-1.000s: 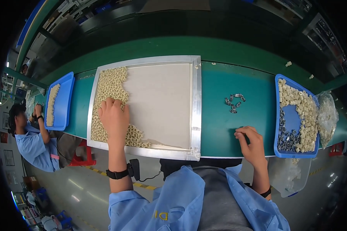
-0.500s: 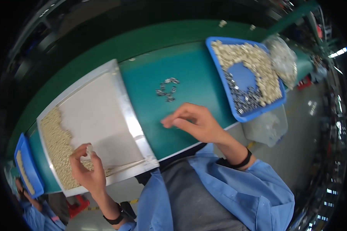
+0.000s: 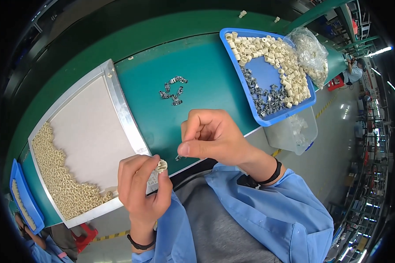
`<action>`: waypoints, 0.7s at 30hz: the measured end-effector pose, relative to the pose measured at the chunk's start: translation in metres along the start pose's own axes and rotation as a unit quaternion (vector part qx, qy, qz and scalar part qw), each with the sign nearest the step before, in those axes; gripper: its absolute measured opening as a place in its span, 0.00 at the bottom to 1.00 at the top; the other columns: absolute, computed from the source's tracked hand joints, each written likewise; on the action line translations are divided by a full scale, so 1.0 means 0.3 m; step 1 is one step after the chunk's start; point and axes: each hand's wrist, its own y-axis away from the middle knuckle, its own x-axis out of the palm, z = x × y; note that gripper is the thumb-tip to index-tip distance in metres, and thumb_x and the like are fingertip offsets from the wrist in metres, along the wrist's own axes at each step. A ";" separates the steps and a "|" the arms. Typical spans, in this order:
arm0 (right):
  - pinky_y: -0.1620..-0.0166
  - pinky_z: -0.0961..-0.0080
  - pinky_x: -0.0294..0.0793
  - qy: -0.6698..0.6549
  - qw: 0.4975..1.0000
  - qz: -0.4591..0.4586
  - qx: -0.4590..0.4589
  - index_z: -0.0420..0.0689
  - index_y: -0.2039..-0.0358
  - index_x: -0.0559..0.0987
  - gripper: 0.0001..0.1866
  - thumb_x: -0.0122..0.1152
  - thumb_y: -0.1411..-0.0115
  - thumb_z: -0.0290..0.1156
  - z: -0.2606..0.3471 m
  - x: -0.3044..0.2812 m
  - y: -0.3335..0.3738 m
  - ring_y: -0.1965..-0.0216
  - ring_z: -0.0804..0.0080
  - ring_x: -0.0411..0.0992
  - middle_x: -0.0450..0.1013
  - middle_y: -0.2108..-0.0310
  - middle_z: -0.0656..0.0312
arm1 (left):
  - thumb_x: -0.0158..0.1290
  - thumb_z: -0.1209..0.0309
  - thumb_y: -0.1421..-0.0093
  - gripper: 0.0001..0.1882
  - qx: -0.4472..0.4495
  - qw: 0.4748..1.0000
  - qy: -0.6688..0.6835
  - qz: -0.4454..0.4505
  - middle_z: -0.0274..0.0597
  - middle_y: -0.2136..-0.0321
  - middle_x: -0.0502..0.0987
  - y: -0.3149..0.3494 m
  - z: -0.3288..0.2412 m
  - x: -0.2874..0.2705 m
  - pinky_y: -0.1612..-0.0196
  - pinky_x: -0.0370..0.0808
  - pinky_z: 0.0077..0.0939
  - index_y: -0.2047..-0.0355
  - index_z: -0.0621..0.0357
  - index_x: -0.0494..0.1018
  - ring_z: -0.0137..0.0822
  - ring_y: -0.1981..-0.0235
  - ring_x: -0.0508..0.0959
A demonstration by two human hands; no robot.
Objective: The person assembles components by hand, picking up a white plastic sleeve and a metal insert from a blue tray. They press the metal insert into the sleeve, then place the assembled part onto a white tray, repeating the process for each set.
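Observation:
My left hand (image 3: 140, 188) is closed over the light tray's near right corner, holding a small cream cylindrical socket (image 3: 162, 165) between thumb and fingertips, its hollow end showing. To its right, my right hand (image 3: 217, 138) pinches a small metal clip (image 3: 178, 157) between thumb and forefinger. The clip is close to the socket but apart from it. Past my right hand, several loose metal clips (image 3: 176, 102) lie scattered on the green tabletop (image 3: 206, 83). Left of these, a metal-edged tray (image 3: 126, 118) holds many cream sockets (image 3: 59, 175) packed along its left and near sides.
At the right, a blue tray (image 3: 253, 107) holds cream sockets and metal clips, with a clear plastic bag (image 3: 309, 48) against it. Below it is a translucent bin (image 3: 289, 138). Another blue tray (image 3: 30, 197) stands far left, near another person's arm (image 3: 37, 239).
My left hand has moved right with the cream socket, away from the packed rows. My right hand has come nearer to it, and a metal clip now shows at its fingertips.

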 end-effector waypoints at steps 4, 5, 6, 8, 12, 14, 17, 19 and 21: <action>0.75 0.82 0.63 0.126 0.988 -0.013 -0.092 0.39 0.68 0.76 0.08 0.70 0.40 0.19 -0.002 0.012 0.013 0.77 0.81 0.68 0.75 0.75 0.62 | 0.57 0.85 0.50 0.19 0.023 0.999 -0.036 -0.009 0.52 0.64 0.77 -0.004 -0.024 0.014 0.62 0.74 0.36 0.55 0.71 0.76 0.47 0.66 0.77; 0.76 0.81 0.62 0.177 0.976 -0.017 -0.126 0.40 0.69 0.76 0.09 0.71 0.41 0.20 0.000 0.018 0.015 0.78 0.81 0.68 0.75 0.75 0.62 | 0.57 0.85 0.50 0.19 0.023 0.999 -0.035 -0.006 0.52 0.64 0.77 -0.004 -0.026 0.018 0.62 0.74 0.36 0.55 0.71 0.76 0.47 0.66 0.77; 0.76 0.81 0.62 0.177 0.976 -0.019 -0.126 0.40 0.69 0.76 0.09 0.71 0.41 0.20 0.004 0.025 0.016 0.78 0.81 0.68 0.75 0.75 0.62 | 0.58 0.84 0.50 0.19 0.033 0.998 -0.049 -0.015 0.51 0.65 0.77 -0.002 -0.027 0.023 0.64 0.75 0.36 0.56 0.70 0.77 0.47 0.67 0.77; 0.79 0.80 0.60 0.250 0.948 -0.017 -0.197 0.40 0.71 0.77 0.10 0.73 0.42 0.21 0.016 0.041 0.016 0.80 0.81 0.66 0.74 0.78 0.62 | 0.59 0.82 0.51 0.19 0.054 0.995 -0.079 -0.032 0.49 0.65 0.77 0.001 -0.029 0.031 0.67 0.76 0.36 0.56 0.68 0.78 0.47 0.68 0.78; 0.82 0.79 0.57 0.290 0.912 -0.017 -0.289 0.40 0.73 0.78 0.10 0.75 0.44 0.22 0.004 0.049 -0.001 0.83 0.79 0.66 0.73 0.81 0.63 | 0.59 0.82 0.52 0.19 0.068 0.993 -0.083 -0.045 0.48 0.65 0.77 0.001 -0.033 0.042 0.68 0.76 0.36 0.56 0.68 0.78 0.46 0.68 0.78; 0.82 0.79 0.56 0.291 0.902 -0.017 -0.318 0.40 0.74 0.79 0.10 0.76 0.45 0.22 -0.002 0.049 -0.005 0.83 0.78 0.66 0.72 0.82 0.63 | 0.59 0.81 0.51 0.19 0.072 0.993 -0.088 -0.042 0.48 0.65 0.77 0.001 -0.035 0.045 0.68 0.76 0.36 0.56 0.68 0.78 0.46 0.68 0.78; 0.83 0.78 0.57 0.296 0.898 -0.018 -0.324 0.40 0.74 0.79 0.10 0.76 0.46 0.22 -0.009 0.049 -0.005 0.83 0.77 0.68 0.72 0.82 0.62 | 0.60 0.81 0.51 0.19 0.079 0.991 -0.100 -0.040 0.48 0.65 0.77 0.000 -0.038 0.047 0.69 0.76 0.35 0.56 0.68 0.78 0.46 0.69 0.78; 0.83 0.78 0.57 0.295 0.896 -0.018 -0.331 0.40 0.74 0.79 0.10 0.77 0.46 0.22 -0.009 0.051 -0.006 0.83 0.76 0.68 0.72 0.82 0.62 | 0.59 0.81 0.51 0.19 0.081 0.991 -0.098 -0.039 0.48 0.65 0.77 -0.001 -0.040 0.049 0.69 0.76 0.35 0.56 0.68 0.78 0.46 0.69 0.78; 0.83 0.78 0.58 0.296 0.891 -0.021 -0.344 0.40 0.74 0.79 0.11 0.77 0.46 0.22 -0.009 0.051 -0.006 0.83 0.76 0.68 0.72 0.83 0.62 | 0.59 0.80 0.51 0.19 0.081 0.991 -0.097 -0.037 0.48 0.65 0.77 0.000 -0.040 0.051 0.69 0.76 0.35 0.56 0.68 0.78 0.46 0.69 0.78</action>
